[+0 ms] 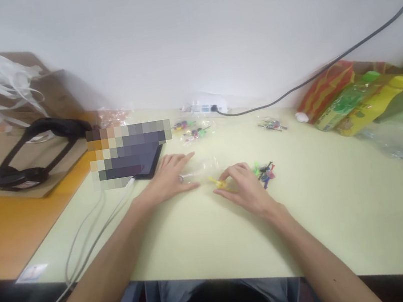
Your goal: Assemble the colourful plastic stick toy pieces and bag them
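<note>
My right hand is closed in a pinch on a small yellow plastic piece, held low over the table. The exact kind of the piece is too small to make out. My left hand lies on the table with thumb and fingers apart, beside a clear plastic bag. The bag lies between both hands, and the yellow piece is at its near right edge. Just right of my right hand sits a loose pile of small coloured plastic pieces in green, black, red and blue.
Bagged coloured pieces lie farther back, with another small bag to their right. A partly blurred tablet with white cables is at left. A power strip stands by the wall. A green bottle and packets stand at right.
</note>
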Demonstrator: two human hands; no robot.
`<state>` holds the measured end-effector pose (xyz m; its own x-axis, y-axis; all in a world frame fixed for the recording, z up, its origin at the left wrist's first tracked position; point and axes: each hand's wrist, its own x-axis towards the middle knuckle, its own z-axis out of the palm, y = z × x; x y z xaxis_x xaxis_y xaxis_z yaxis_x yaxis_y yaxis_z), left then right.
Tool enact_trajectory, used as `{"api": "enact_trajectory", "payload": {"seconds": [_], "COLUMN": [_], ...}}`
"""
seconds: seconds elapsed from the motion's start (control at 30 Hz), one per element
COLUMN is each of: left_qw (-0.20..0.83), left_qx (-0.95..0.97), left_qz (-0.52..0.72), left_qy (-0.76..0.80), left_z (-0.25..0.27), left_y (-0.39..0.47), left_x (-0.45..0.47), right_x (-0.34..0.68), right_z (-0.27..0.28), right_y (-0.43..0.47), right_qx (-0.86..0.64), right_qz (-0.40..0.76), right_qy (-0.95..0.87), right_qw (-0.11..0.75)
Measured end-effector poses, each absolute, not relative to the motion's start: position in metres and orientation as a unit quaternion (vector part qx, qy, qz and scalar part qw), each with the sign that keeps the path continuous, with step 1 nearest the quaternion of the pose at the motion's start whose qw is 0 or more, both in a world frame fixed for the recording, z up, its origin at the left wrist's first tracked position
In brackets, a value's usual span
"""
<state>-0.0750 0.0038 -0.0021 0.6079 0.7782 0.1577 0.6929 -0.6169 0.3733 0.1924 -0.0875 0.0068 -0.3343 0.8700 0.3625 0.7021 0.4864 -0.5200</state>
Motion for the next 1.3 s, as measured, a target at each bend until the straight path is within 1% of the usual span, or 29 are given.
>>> {"api": "enact_trajectory", "payload": {"seconds": [0.17,0.33,0.43,0.57,0.63,0.7,0.8,0.9,0.97,1.13,1.23,1.3], "left_qw": [0.129,0.129,0.133,0.13,0.128,0.124,0.121,0.121,0.122,0.122,0.128,0.137], "left_qx": [0.884,0.88,0.877,0.873,0.871,0.868,0.864,0.863,0.863,0.87,0.872,0.874], "left_qz": [0.145,0.151,0.156,0.163,0.162,0.162,0.162,0.16,0.158,0.15,0.154,0.152], "left_qy": [0.425,0.43,0.434,0.441,0.447,0.454,0.461,0.464,0.465,0.454,0.446,0.44], "left_z": [-0.005,-0.006,-0.005,-0.003,-0.003,-0.003,-0.002,-0.002,-0.001,-0.003,-0.003,-0.002], "left_y": [0.006,0.007,0.006,0.005,0.005,0.005,0.005,0.004,0.004,0.005,0.006,0.005], "left_x": [-0.078,-0.077,-0.078,-0.078,-0.078,-0.077,-0.076,-0.076,-0.075,-0.077,-0.078,-0.078], "right_x": [0.186,0.185,0.19,0.205,0.212,0.215,0.211,0.202,0.198,0.206,0.217,0.225], "right_z": [0.006,0.008,0.013,0.025,0.03,0.033,0.032,0.029,0.027,0.027,0.029,0.03], "right_y": [-0.09,-0.091,-0.09,-0.089,-0.089,-0.09,-0.093,-0.096,-0.097,-0.095,-0.091,-0.089], "right_qx": [-0.467,-0.442,-0.442,-0.479,-0.505,-0.522,-0.519,-0.514,-0.514,-0.506,-0.516,-0.539], "right_qz": [0.131,0.15,0.191,0.252,0.268,0.286,0.31,0.293,0.285,0.336,0.351,0.326], "right_qy": [-0.843,-0.863,-0.849,-0.788,-0.765,-0.757,-0.773,-0.796,-0.802,-0.785,-0.765,-0.751], "right_qw": [0.232,0.195,0.216,0.292,0.298,0.271,0.195,0.126,0.105,0.121,0.163,0.199]}}
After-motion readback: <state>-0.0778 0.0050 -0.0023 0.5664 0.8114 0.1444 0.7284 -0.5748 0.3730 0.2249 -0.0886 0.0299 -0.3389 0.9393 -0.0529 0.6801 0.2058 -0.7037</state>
